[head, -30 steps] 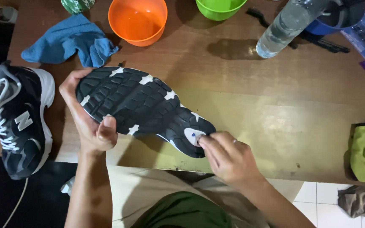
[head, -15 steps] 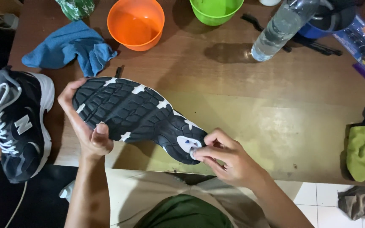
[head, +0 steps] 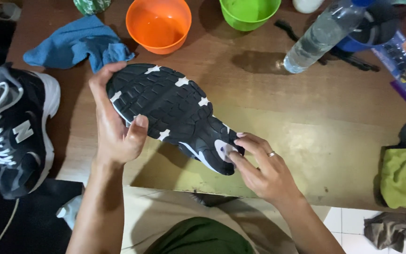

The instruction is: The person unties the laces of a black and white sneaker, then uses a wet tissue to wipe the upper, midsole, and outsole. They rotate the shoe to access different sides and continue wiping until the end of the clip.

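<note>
I hold a sneaker (head: pixel 175 113) upside down above the wooden table (head: pixel 306 127), its black sole with small white patches facing up. My left hand (head: pixel 116 127) grips the toe end, thumb pressed on the sole. My right hand (head: pixel 264 171) steadies the heel end, fingertips touching the white heel patch; a ring is on one finger. The matching black, grey and white sneaker (head: pixel 17 131) lies upright at the table's left edge.
A blue cloth (head: pixel 76 42) lies at the back left. An orange bowl (head: pixel 158 23) and a green bowl (head: pixel 250 11) stand at the back. A clear plastic bottle (head: pixel 320 37) lies tilted at the back right. A green cloth (head: pixel 405 174) sits right.
The sneaker and both hands have shifted slightly up and away from me in view. My right fingers now press flatter on the heel patch. The grip stays the same.
</note>
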